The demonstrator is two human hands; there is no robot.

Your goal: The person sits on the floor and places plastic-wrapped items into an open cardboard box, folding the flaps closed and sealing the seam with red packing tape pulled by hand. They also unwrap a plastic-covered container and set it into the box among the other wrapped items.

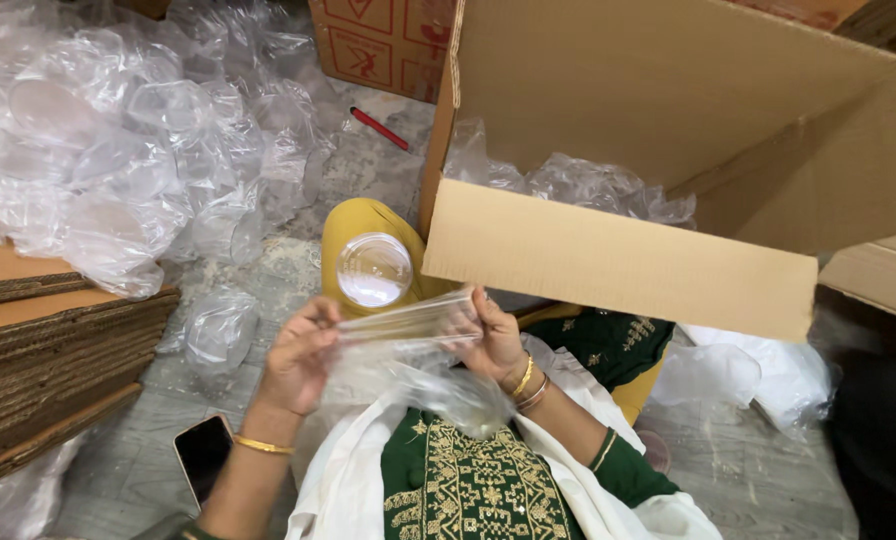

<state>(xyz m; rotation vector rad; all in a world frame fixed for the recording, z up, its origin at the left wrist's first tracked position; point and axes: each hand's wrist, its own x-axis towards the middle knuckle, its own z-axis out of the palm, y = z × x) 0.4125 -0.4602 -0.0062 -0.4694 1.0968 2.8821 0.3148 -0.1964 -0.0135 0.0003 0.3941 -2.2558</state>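
1. Over my lap, I hold a stack of clear plastic lids (408, 322) level between both hands, one end in each.
2. My left hand (298, 358) is closed on the left end of the stack, fingers curled over its top edge.
3. My right hand (493, 340) is clasped on the right end, thumb on top and fingers behind.
4. Below the stack hangs a crumpled clear plastic bag (438, 390), draped onto my lap.
5. Just beyond the stack a round clear container (374, 269) rests on my yellow-clad knee (363, 222), close to the far edge of the lids.
6. To the right and ahead stands a large open cardboard box (668, 120), tipped toward me; its lower flap (618, 262) juts out just above my right hand and crowds that side.
7. Inside the box lies more crumpled clear plastic (568, 182).
8. On the left a heap of bagged clear containers (118, 150) covers the floor, and flattened cardboard sheets (48, 350) are stacked near my left elbow.
9. A phone (203, 455) lies on the floor just beside my left forearm.
10. A red pen (379, 128) lies farther off, near the box.
11. Open floor shows mainly between my knee and the heap.
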